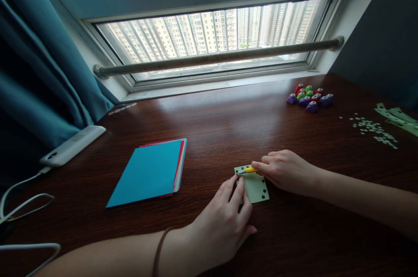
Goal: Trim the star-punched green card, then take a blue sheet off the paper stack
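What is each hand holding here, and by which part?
The right hand pinches a yellow craft knife by its rear end. The left hand holds nothing; its fingertips press the pale green card at its left edge.

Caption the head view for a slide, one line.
Left hand pins a star-punched card while right hand holds a yellow pen on it.

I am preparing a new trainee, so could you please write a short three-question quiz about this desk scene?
1. True or false: the right hand holds a yellow-handled tool over the pale green card.
2. Which sheet tops the paper stack? A red, B blue, C white.
3. Fill in: the left hand presses on the ____.

Key: 1 true; 2 B; 3 pale green card.
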`<state>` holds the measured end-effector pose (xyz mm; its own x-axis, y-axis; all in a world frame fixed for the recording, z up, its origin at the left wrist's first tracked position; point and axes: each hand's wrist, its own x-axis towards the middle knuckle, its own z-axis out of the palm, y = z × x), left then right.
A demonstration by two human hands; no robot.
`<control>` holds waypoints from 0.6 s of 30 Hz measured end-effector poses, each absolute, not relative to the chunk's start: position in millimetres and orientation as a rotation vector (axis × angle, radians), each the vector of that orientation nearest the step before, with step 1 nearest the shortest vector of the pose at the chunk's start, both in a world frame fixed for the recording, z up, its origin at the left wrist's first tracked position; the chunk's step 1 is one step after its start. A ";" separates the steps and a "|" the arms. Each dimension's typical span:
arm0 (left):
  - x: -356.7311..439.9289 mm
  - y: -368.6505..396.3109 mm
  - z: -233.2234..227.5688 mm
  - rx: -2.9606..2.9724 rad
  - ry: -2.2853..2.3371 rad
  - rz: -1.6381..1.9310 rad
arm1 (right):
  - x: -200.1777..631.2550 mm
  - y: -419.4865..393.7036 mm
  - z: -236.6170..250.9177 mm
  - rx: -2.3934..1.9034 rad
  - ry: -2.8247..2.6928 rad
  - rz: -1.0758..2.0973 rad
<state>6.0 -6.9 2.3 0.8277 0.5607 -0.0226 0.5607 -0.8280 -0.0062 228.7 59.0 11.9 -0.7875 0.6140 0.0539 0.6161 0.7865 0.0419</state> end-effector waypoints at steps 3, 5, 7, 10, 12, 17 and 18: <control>6.1 -6.9 1.8 3.005 0.921 -0.042 | 231.1 59.0 13.0 -1.011 -2.938 -0.080; 6.4 -7.1 1.8 3.008 0.919 -0.042 | 233.9 59.1 13.2 -1.021 -2.947 -0.076; 6.8 -7.5 2.0 3.015 0.917 -0.044 | 237.4 59.0 13.2 -1.037 -2.959 -0.075; 6.8 -8.2 2.4 3.024 0.918 -0.050 | 243.8 58.2 13.6 -1.052 -2.975 -0.093; 6.6 -8.4 2.5 3.028 0.918 -0.046 | 248.7 57.2 14.2 -1.063 -2.979 -0.110; 6.8 -8.3 2.1 3.046 0.929 -0.039 | 262.0 55.5 17.2 -1.067 -2.976 -0.124; 6.9 -8.3 2.0 3.049 0.932 -0.039 | 264.7 55.6 17.8 -1.057 -2.974 -0.127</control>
